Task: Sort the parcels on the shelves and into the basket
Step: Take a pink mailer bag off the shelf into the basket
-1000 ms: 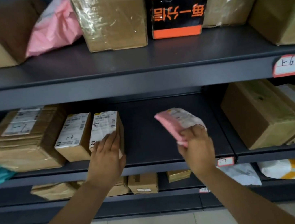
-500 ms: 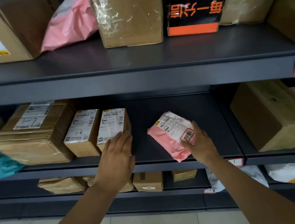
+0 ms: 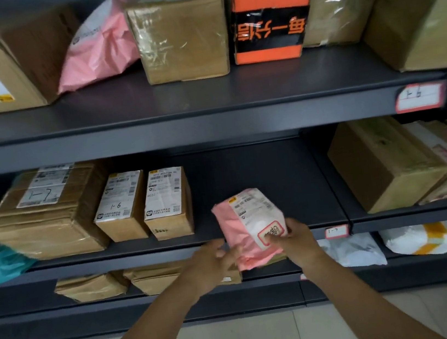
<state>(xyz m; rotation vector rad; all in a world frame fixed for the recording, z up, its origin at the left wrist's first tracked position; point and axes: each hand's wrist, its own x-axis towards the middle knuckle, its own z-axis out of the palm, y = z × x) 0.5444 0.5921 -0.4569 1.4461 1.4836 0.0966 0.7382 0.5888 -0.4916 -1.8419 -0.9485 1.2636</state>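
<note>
Observed: a pink parcel with a white printed label stood at 6 o'clock from the centre of the view, at the front edge of the middle shelf. Its upper end lay over the shelf board and its lower end hung past the front lip. Whether it rested on the board could not be told.

The right hand grasped the parcel at its 4 o'clock corner, with the thumb over the red-bordered sticker. The left hand grasped the 8 o'clock edge, fingers curled against the pink wrap (somewhat blurred).

At 10 o'clock from the parcel, two small boxes stood side by side and touching, labels facing up. A large taped box stood further out at 9 o'clock. A brown box lay well apart at 3 o'clock.

A shelf tag was fixed on the front lip just beside the right hand, at its 3 o'clock. On the upper shelf, at 12 o'clock, stood an orange and black box.
</note>
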